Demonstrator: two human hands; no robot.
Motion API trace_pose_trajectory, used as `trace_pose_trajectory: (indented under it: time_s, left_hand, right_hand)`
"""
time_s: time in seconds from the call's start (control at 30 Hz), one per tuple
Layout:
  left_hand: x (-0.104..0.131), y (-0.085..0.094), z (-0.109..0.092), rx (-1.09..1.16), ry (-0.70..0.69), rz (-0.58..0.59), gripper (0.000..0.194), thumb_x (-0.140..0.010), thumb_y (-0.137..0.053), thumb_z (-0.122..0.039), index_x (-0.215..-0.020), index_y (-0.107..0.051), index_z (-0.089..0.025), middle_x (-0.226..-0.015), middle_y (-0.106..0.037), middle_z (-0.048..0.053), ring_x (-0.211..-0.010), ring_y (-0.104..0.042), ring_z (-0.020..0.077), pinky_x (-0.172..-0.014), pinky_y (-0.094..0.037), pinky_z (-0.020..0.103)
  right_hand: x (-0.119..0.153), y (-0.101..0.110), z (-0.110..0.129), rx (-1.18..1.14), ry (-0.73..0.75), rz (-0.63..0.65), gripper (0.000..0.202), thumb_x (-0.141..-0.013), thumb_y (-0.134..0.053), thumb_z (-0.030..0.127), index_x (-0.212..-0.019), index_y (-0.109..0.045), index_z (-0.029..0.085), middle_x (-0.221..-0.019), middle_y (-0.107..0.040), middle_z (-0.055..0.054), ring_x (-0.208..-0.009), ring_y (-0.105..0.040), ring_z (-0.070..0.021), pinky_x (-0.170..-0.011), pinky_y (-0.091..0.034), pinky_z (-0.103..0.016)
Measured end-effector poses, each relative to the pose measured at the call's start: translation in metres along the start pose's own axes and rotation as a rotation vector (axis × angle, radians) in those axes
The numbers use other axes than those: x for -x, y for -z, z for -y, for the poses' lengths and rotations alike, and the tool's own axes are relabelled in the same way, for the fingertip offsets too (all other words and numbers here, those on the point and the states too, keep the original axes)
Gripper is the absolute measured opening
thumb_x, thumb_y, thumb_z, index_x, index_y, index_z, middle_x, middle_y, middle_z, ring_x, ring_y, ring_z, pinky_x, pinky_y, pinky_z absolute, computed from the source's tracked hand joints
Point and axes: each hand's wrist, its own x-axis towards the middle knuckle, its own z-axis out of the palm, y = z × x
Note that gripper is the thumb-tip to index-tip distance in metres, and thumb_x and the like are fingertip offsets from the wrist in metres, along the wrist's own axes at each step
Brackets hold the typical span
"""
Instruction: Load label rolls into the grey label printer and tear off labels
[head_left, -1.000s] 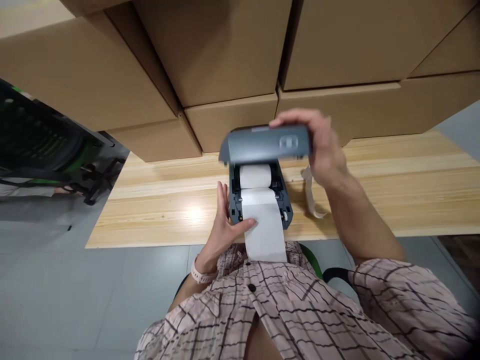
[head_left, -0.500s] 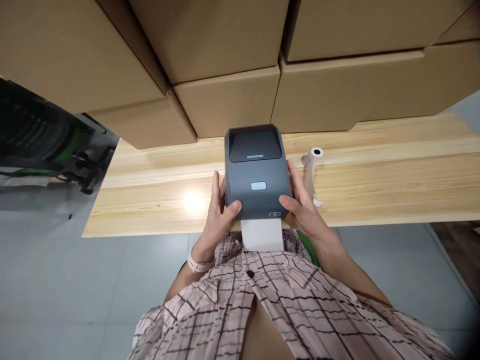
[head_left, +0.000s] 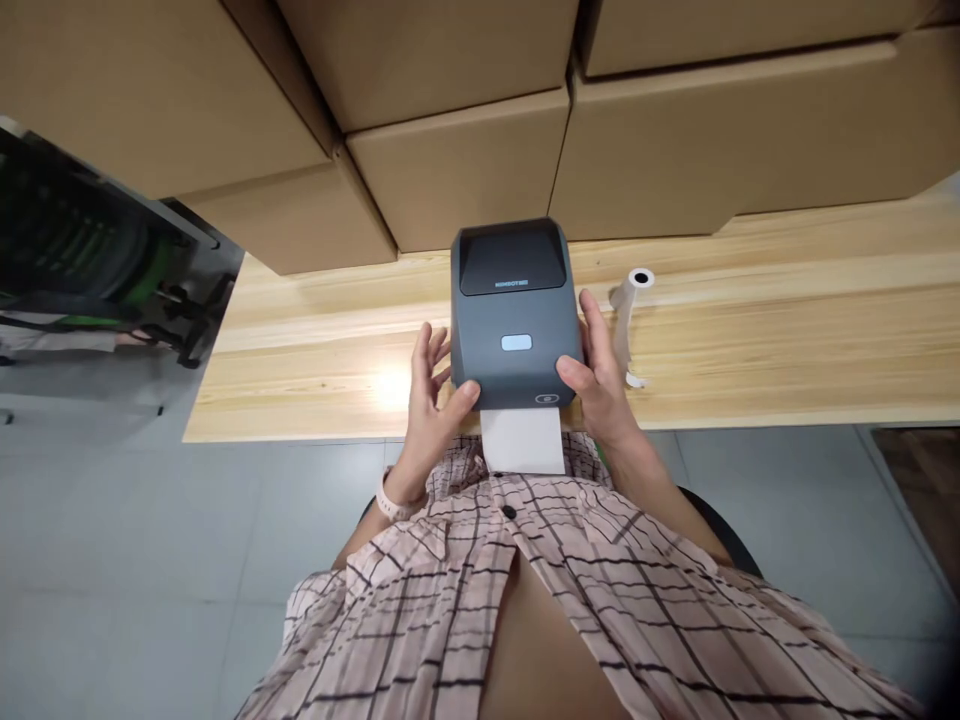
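A dark grey-blue label printer [head_left: 514, 320] sits near the table's front edge, its dark cover at the back and a pale button on top. A white paper strip [head_left: 523, 441] hangs from its front. My left hand [head_left: 437, 400] holds the printer's left side, thumb on the front left corner and fingers somewhat spread beside it. On the other side my right hand [head_left: 604, 375] grips it, thumb on the front right corner; some fingertips are hidden. A white paper roll [head_left: 631, 292] stands right of the printer, its loose end trailing forward.
Large cardboard boxes [head_left: 457, 170] are stacked along the back of the wooden table [head_left: 787, 320]. At the left, beyond the table, is a black and green chair [head_left: 82, 240]. My checked shirt is close to the front edge.
The table, boxes and printer appear higher in the view. Both hands remain at the printer's sides, and the left fingers look slightly more spread.
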Motion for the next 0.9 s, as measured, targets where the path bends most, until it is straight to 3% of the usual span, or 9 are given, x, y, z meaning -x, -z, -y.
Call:
trace_pose_trajectory:
  time_s: [0.07, 0.1, 0.2, 0.3, 0.47, 0.53, 0.6, 0.7, 0.9]
  left_hand:
    - [0.021, 0.002, -0.005, -0.059, -0.061, -0.216, 0.043, -0.089, -0.086, -0.050, -0.123, -0.073, -0.028, -0.120, -0.075, 0.005, -0.097, -0.070, 0.0162, -0.080, -0.058, 0.028]
    - [0.032, 0.003, -0.008, -0.069, -0.029, -0.232, 0.030, -0.090, -0.083, -0.051, -0.100, -0.076, -0.023, -0.095, -0.074, 0.002, -0.077, -0.064, 0.0118, -0.068, -0.053, 0.024]
    - [0.049, 0.001, -0.018, -0.018, 0.370, 0.145, 0.050, -0.091, -0.078, -0.061, -0.069, -0.070, -0.017, -0.061, -0.062, -0.001, -0.053, -0.050, 0.0083, -0.052, -0.041, 0.022]
    - [0.045, -0.010, -0.030, 0.134, 0.660, 0.428, 0.053, -0.083, -0.083, -0.067, -0.076, -0.075, -0.015, -0.066, -0.070, 0.002, -0.054, -0.056, 0.0103, -0.053, -0.046, 0.024]
    - [0.029, -0.022, -0.038, 0.279, 0.705, 0.533, 0.053, -0.072, -0.092, -0.065, -0.070, -0.077, -0.015, -0.069, -0.076, 0.006, -0.054, -0.064, 0.0132, -0.057, -0.057, 0.030]
    - [0.028, -0.018, -0.035, 0.243, 0.700, 0.551, 0.051, -0.073, -0.092, -0.064, -0.070, -0.078, -0.015, -0.070, -0.077, 0.006, -0.057, -0.066, 0.0138, -0.060, -0.058, 0.030]
    - [0.027, -0.010, -0.030, 0.153, 0.645, 0.564, 0.053, -0.077, -0.088, -0.066, -0.066, -0.076, -0.016, -0.065, -0.074, 0.004, -0.057, -0.063, 0.0127, -0.059, -0.055, 0.028]
    - [0.027, 0.007, -0.024, -0.007, 0.482, 0.449, 0.059, -0.088, -0.077, -0.067, -0.059, -0.070, -0.016, -0.057, -0.067, 0.002, -0.053, -0.056, 0.0107, -0.055, -0.048, 0.024]
    - [0.021, 0.028, -0.021, -0.179, 0.129, -0.102, 0.037, -0.103, -0.066, -0.048, -0.086, -0.081, -0.019, -0.079, -0.079, 0.004, -0.069, -0.070, 0.0139, -0.064, -0.056, 0.024]
  right_hand:
    - [0.000, -0.001, -0.002, -0.012, 0.005, -0.010, 0.106, -0.088, -0.067, 0.079, -0.173, -0.018, 0.038, -0.183, -0.026, -0.005, -0.169, -0.027, -0.0347, -0.137, -0.029, -0.063]
    - [-0.001, -0.001, -0.004, -0.007, 0.011, -0.011, 0.106, -0.088, -0.066, 0.079, -0.173, -0.018, 0.038, -0.183, -0.025, -0.005, -0.169, -0.027, -0.0346, -0.137, -0.029, -0.062]
    - [-0.002, 0.000, -0.009, 0.050, 0.048, -0.005, 0.102, -0.090, -0.061, 0.081, -0.173, -0.018, 0.041, -0.184, -0.024, -0.003, -0.170, -0.027, -0.0336, -0.138, -0.029, -0.062]
    - [-0.004, 0.002, -0.015, 0.134, 0.078, 0.015, 0.098, -0.093, -0.054, 0.082, -0.173, -0.015, 0.042, -0.183, -0.024, -0.003, -0.170, -0.027, -0.0332, -0.137, -0.030, -0.062]
    - [-0.001, 0.000, -0.011, 0.236, 0.172, -0.001, 0.086, -0.103, -0.045, 0.071, -0.174, -0.008, 0.039, -0.182, -0.029, -0.008, -0.166, -0.036, -0.0335, -0.129, -0.042, -0.063]
    - [0.001, 0.001, 0.001, 0.375, 0.276, -0.064, 0.073, -0.106, -0.046, 0.063, -0.171, -0.023, 0.039, -0.181, -0.030, -0.007, -0.167, -0.034, -0.0342, -0.130, -0.039, -0.066]
    - [0.002, 0.003, 0.017, 0.588, 0.421, -0.128, 0.051, -0.107, -0.052, 0.055, -0.156, -0.051, 0.041, -0.182, -0.030, 0.000, -0.169, -0.025, -0.0373, -0.134, -0.028, -0.070]
    - [0.001, 0.007, 0.042, 0.877, 0.598, -0.056, 0.032, -0.108, -0.053, 0.051, -0.133, -0.071, 0.043, -0.179, -0.036, 0.010, -0.170, -0.020, -0.0409, -0.134, -0.016, -0.074]
    - [-0.015, 0.005, 0.063, 1.045, 0.640, 0.190, 0.027, -0.110, -0.054, 0.048, -0.126, -0.073, 0.038, -0.163, -0.061, 0.006, -0.167, -0.033, -0.0337, -0.139, -0.007, -0.064]
